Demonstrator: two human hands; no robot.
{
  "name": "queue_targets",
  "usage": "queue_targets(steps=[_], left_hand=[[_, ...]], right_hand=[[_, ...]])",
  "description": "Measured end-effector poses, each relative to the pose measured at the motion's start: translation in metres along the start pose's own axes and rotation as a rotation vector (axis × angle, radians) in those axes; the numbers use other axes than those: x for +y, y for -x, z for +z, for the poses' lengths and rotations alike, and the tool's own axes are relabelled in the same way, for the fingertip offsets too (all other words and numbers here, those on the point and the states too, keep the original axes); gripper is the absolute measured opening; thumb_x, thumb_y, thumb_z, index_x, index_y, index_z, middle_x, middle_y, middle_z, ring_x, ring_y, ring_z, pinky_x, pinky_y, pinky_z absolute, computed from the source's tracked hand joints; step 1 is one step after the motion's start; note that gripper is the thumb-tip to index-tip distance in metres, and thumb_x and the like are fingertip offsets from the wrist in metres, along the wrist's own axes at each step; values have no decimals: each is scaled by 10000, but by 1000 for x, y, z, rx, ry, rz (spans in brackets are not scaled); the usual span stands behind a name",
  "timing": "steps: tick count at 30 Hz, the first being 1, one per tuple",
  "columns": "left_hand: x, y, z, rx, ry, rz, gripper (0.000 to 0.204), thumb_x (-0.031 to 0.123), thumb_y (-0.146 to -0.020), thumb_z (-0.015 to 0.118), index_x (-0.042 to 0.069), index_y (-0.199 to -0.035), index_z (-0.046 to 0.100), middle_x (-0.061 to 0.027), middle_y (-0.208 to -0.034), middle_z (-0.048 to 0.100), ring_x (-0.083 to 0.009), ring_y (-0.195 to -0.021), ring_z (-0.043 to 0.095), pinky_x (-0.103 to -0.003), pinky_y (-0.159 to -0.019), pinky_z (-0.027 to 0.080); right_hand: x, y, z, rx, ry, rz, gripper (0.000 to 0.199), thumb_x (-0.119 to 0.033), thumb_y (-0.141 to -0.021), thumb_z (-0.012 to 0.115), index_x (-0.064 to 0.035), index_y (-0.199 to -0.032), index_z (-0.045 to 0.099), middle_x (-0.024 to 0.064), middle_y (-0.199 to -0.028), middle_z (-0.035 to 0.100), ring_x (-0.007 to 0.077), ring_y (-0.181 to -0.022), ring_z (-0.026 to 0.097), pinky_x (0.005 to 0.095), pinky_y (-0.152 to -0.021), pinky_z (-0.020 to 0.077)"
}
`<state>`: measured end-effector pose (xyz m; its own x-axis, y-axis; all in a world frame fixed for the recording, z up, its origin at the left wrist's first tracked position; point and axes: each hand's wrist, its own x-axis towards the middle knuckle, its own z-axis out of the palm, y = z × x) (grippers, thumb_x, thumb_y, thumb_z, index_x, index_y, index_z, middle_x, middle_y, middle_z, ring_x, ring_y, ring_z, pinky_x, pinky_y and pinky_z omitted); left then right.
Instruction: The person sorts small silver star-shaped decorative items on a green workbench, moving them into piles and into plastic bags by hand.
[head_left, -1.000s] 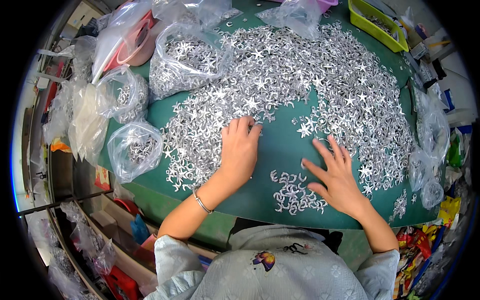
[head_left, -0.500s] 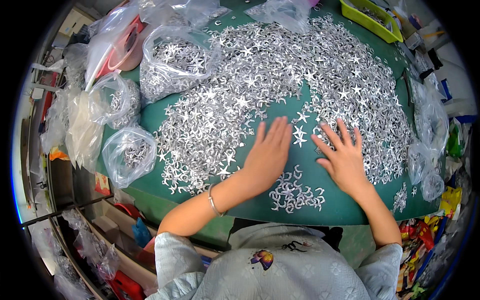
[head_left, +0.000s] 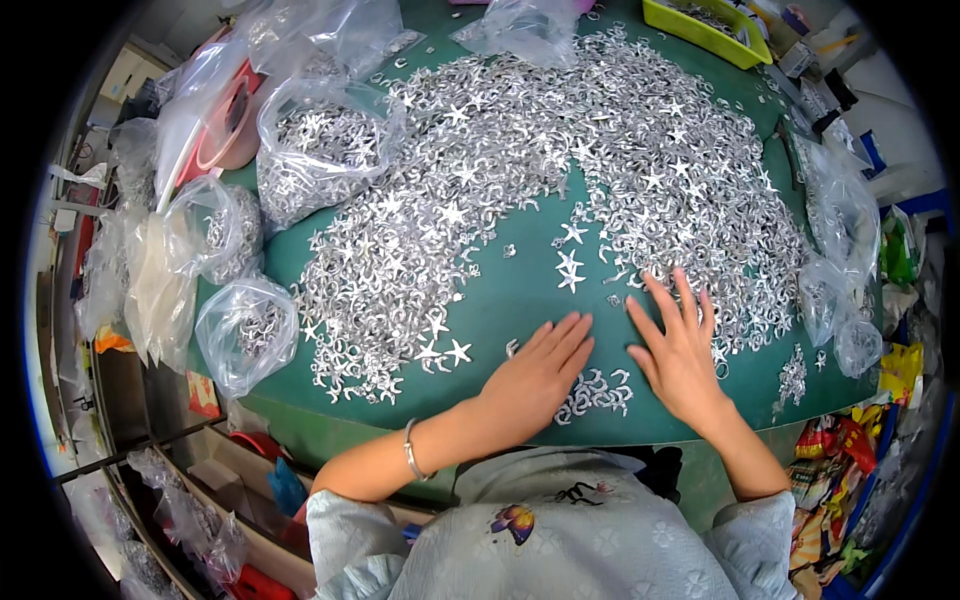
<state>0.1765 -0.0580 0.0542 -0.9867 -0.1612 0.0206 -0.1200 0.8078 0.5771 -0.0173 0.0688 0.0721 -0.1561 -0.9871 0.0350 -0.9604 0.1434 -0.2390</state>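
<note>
My left hand (head_left: pixel 537 378) lies flat at the near side of the green table, fingers stretched out, partly covering a small pile of silver crescent-shaped pieces (head_left: pixel 600 393). One silver piece (head_left: pixel 512 348) shows beside its knuckles. My right hand (head_left: pixel 683 362) rests with fingers spread, its fingertips at the near edge of a large heap of silver crescents and stars (head_left: pixel 690 170). Neither hand holds anything that I can see. Beyond them, between the two arms of the heap, star-shaped pieces (head_left: pixel 570 270) lie in a short row.
Clear plastic bags of silver pieces (head_left: pixel 320 150) stand at the left, with a smaller open bag (head_left: pixel 248 335) near the edge. A pink basin (head_left: pixel 230 130) sits behind them. At the far right is a yellow-green tray (head_left: pixel 705 30); more plastic bags (head_left: pixel 840 220) lie along the right edge.
My left hand has come down toward the near edge, from beside the row of stars to the small crescent pile. My right hand stays spread by the heap. The view has shifted slightly.
</note>
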Motion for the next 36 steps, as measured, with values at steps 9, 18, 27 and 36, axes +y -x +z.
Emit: queue_targets(steps=[9, 18, 27, 36], left_hand=[[4, -5, 12, 32, -37, 43, 532, -39, -827, 538, -15, -1348, 433, -217, -1484, 309, -370, -1371, 323, -512, -1104, 294], [25, 33, 17, 177, 0, -309, 508, 16, -849, 557, -36, -1339, 432, -257, -1469, 293, -411, -1378, 283, -518, -1121, 249], [48, 60, 29, 676, 456, -287, 375, -69, -806, 572, -1, -1175, 571, -187, -1232, 536, -360, -1159, 510, -482, -1019, 333], [26, 29, 16, 461, -37, -196, 262, 12, -768, 678, 82, -1020, 654, -50, -973, 552, -227, -877, 516, -378, -760, 355]], right_hand=[[6, 10, -2, -64, -20, -7, 559, -207, -813, 681, -98, -1333, 509, 132, -1497, 300, 399, -1406, 198, 594, -1081, 182], [-13, 35, 6, -123, -565, -144, 758, -103, -781, 691, 43, -1418, 307, 183, -1454, 384, 355, -1363, 348, 470, -1111, 309], [-12, 31, 13, -23, -657, -173, 513, -106, -783, 698, -17, -1265, 548, 149, -1397, 454, 374, -1338, 377, 488, -1072, 339], [-32, 16, 23, 191, -413, -208, 191, -107, -743, 726, -85, -931, 706, 89, -1261, 547, 345, -1211, 451, 466, -960, 352]])
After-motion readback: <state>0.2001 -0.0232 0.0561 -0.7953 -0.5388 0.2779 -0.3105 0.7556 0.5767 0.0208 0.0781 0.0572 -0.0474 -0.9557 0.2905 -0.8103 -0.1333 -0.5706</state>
